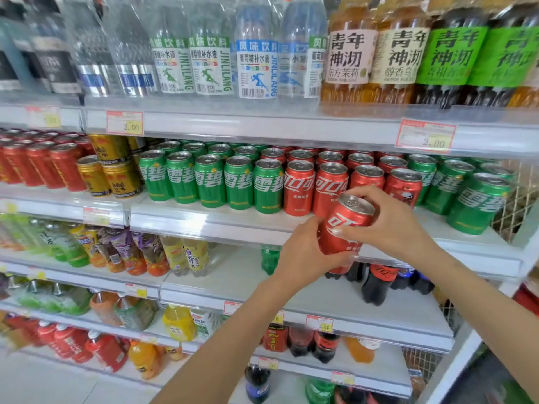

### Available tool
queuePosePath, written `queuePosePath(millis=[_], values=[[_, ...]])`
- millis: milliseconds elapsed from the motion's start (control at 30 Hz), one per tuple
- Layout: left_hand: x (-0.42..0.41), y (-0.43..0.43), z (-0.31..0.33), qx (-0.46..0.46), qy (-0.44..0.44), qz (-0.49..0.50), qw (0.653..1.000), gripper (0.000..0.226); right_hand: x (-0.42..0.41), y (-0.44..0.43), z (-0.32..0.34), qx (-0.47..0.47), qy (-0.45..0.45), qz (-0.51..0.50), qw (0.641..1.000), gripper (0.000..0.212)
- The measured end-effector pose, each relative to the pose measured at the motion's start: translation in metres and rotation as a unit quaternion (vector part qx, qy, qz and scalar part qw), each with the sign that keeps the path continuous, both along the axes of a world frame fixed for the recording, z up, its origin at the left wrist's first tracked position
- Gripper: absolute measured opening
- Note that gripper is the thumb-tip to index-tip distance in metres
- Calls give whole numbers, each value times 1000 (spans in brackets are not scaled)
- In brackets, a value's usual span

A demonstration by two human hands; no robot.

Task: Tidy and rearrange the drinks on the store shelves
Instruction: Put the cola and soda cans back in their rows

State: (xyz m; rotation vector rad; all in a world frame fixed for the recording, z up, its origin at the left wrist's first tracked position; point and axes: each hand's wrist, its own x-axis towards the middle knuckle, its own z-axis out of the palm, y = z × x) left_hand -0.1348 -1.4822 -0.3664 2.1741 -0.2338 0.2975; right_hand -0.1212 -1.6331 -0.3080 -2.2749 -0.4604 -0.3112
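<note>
A person's left hand (pixel 304 255) and right hand (pixel 388 220) together gripped a red Coca-Cola can (pixel 345 225), fingers curled round its body. They held it tilted in the air just off the front edge of the can shelf (pixel 204 221). Behind it stood a row of red Coca-Cola cans (pixel 299 188) marked "可口可". Left of that row, green Sprite cans (pixel 210 182) read "雪碧", with more green cans (pixel 478 202) at the shelf's right end. Gold Red Bull cans (pixel 116 176) were stacked two high toward the left end. On the shelf above, clear bottles (pixel 213 62) carried "JINLILANG" down their labels, beside tea bottles (pixel 350 56) lettered "青年神沏". Price tags (pixel 124 122) on that upper shelf's front rail read "2.00". Dark cola bottles (pixel 376 284) stood one shelf below the hands.
</note>
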Motion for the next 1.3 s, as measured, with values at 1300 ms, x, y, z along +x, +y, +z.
queuePosePath(millis=[1300], values=[[-17,182,-1,-94,-29,191,977,61,130,164,24,-367,-46,-66,927,78]])
